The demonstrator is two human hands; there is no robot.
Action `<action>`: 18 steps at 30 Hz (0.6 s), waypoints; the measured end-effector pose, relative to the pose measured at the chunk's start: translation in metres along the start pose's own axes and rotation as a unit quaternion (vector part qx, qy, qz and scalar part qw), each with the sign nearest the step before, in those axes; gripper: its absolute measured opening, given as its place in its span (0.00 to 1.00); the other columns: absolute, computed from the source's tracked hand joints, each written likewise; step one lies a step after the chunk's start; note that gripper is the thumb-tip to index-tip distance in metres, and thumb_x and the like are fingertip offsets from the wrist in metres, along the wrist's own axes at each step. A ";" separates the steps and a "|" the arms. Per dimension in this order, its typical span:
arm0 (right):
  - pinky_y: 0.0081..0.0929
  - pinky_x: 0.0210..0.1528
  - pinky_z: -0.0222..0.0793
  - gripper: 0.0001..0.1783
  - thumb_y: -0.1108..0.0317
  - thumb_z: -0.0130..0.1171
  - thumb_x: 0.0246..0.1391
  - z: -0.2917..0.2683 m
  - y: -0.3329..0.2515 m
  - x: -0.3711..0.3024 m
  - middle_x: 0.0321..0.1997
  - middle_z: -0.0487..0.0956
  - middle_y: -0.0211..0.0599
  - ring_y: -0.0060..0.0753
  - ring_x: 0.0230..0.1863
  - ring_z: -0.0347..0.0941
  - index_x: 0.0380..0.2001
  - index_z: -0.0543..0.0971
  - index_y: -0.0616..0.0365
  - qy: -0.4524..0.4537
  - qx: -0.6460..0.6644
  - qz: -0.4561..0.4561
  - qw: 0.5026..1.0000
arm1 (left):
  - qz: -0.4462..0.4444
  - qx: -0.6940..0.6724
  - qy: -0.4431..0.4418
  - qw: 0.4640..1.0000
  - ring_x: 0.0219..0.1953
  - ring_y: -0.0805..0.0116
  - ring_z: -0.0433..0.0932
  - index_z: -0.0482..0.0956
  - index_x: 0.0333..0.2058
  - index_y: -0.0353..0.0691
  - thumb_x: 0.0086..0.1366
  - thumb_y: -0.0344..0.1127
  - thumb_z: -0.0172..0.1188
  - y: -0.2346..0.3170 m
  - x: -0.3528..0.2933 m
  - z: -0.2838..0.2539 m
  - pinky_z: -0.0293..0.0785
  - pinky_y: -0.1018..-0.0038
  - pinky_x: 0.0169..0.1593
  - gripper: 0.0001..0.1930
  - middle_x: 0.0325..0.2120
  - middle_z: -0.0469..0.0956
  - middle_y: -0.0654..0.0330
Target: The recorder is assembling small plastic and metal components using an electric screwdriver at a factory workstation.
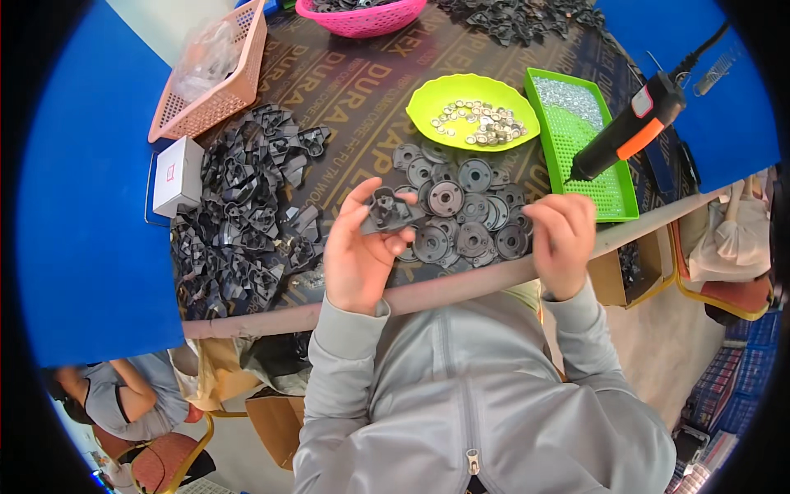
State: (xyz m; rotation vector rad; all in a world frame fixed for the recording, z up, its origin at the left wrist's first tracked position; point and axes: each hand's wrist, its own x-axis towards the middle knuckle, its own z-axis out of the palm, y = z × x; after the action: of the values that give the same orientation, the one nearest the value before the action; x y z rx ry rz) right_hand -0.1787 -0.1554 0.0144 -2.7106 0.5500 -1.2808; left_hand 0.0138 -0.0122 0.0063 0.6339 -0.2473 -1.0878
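In my left hand [354,263], held between thumb and fingers, is a small black moulded plastic part [387,210] with a hollow, ribbed inside turned upward. It hangs over the left side of a pile of round dark grey discs [472,239] with holes in them. My right hand [566,245] is at the right edge of that pile, fingers curled and pressed toward the thumb. Whatever is between those fingertips, if anything, is too small to make out. Just beyond the discs stands a lime-yellow bowl [424,103] holding small shiny metal pieces.
A green tray [625,202] of small silvery pieces stands right, with a black electric screwdriver [629,128] above it. Black plastic parts [247,214] are heaped left, beside a white box [177,175] and peach basket [164,123]. A pink basket [362,20] stands at the back.
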 end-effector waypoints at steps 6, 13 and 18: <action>0.31 0.36 0.60 0.12 0.84 0.50 0.33 -0.017 0.032 -0.013 0.29 0.70 0.35 0.41 0.33 0.65 0.24 0.72 0.58 -0.100 -0.029 0.042 0.994 | -0.010 0.000 0.064 0.998 0.28 0.66 0.75 0.62 0.51 0.38 0.65 0.41 0.38 -0.001 -0.001 0.005 0.71 0.79 0.31 0.19 0.35 0.75 0.48; 0.31 0.34 0.62 0.10 0.84 0.48 0.34 -0.015 0.068 0.007 0.29 0.70 0.40 0.45 0.32 0.66 0.24 0.71 0.60 -0.104 0.005 0.024 0.994 | 0.014 0.083 -0.019 0.996 0.36 0.72 0.71 0.55 0.56 0.36 0.63 0.32 0.46 -0.006 0.003 0.003 0.68 0.82 0.37 0.23 0.43 0.70 0.53; 0.30 0.37 0.62 0.08 0.84 0.51 0.38 -0.013 0.071 0.023 0.30 0.71 0.41 0.44 0.34 0.66 0.24 0.72 0.61 -0.100 0.008 0.043 0.994 | -0.004 0.069 -0.031 0.997 0.35 0.72 0.71 0.53 0.57 0.37 0.62 0.31 0.48 -0.004 0.003 -0.005 0.68 0.80 0.38 0.26 0.44 0.69 0.51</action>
State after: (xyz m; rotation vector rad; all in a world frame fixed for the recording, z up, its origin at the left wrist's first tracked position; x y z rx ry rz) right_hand -0.1946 -0.2287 0.0230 -2.7263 0.6237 -0.9741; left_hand 0.0149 -0.0145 0.0000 0.7265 -0.3764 -1.1052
